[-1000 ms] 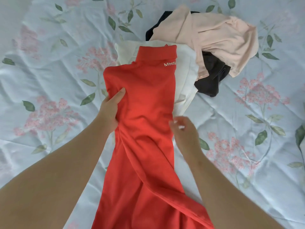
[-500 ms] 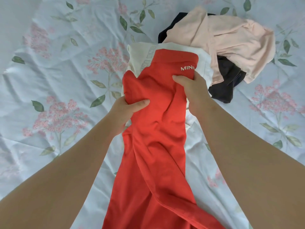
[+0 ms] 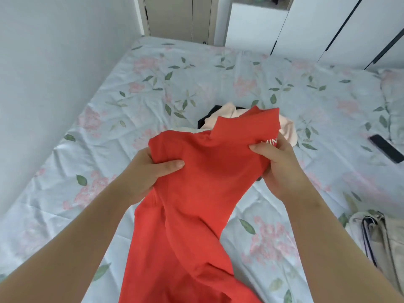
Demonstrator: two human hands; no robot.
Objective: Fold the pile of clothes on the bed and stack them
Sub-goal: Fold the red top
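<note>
Head view: we see one red shirt (image 3: pixel 196 193) held up over the bed (image 3: pixel 175 84), centre of frame, its lower part trailing to the bottom edge.
Left hand (image 3: pixel 148 171): closed on the shirt's left shoulder area, thumb on top of the cloth, fabric bunched under it.
Right hand (image 3: pixel 277 162): pinching the shirt just below the collar, beside the white lettering, thumb on the front.
Shirt state: unfolded and creased; the collar end is off the bed, and we can't tell how much of the rest lies on it.
Pile (image 3: pixel 227 114): just behind the collar, centre of frame. We make out a pink top, a black piece (image 3: pixel 205 122) and a sliver of a white piece (image 3: pixel 185 129), all crumpled.
Stack: none in view, so we judge nothing is folded yet.
Progress: early. First garment in hand, at least three more left.
Next, our guess: spread the shirt flat, fold it, start the stack.
Other: dark phone (image 3: pixel 385 150) at right edge, beige bag (image 3: pixel 382 237) lower right.
</note>
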